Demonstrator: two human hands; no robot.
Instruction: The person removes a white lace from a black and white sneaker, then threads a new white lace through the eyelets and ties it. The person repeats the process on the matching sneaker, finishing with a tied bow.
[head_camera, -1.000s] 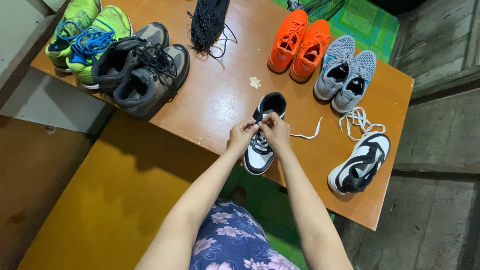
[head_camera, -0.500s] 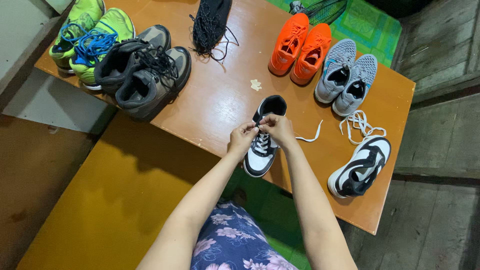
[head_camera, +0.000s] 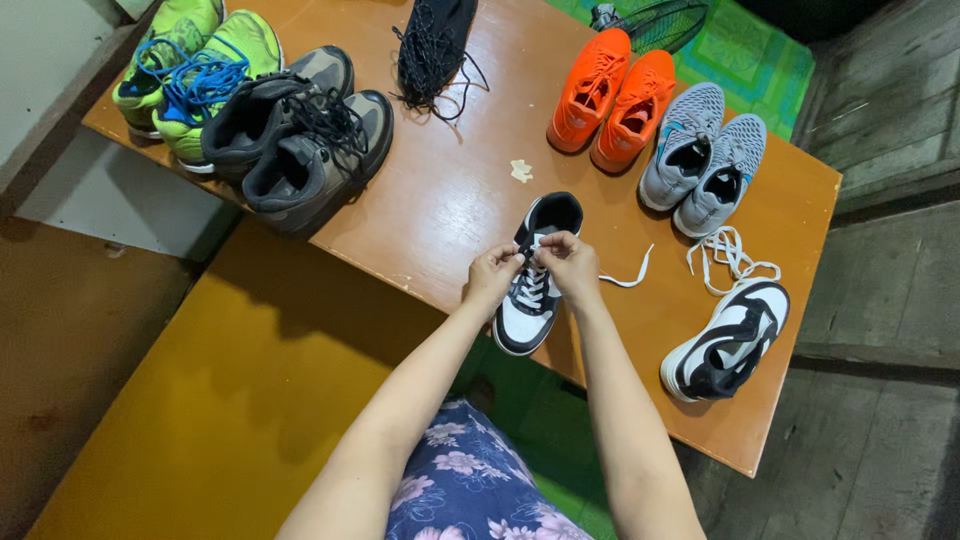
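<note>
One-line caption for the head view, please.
Both hands, left hand and right hand, pinch the white lace of a black-and-white sneaker on the wooden table.

On the brown desk (head_camera: 450, 200), lime-green sneakers with blue laces (head_camera: 190, 70) sit at ten o'clock, grey-black boots (head_camera: 300, 140) just beside them. An orange pair (head_camera: 605, 95) and a grey pair (head_camera: 705, 155) lie at one o'clock — a lone black-and-white sneaker (head_camera: 725, 340) at four.

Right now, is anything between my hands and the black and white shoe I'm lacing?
Nothing visible. The left hand and right hand are already on the shoe, pinching its white lace near the top eyelets. The other shoes on the table lie apart from it.
</note>
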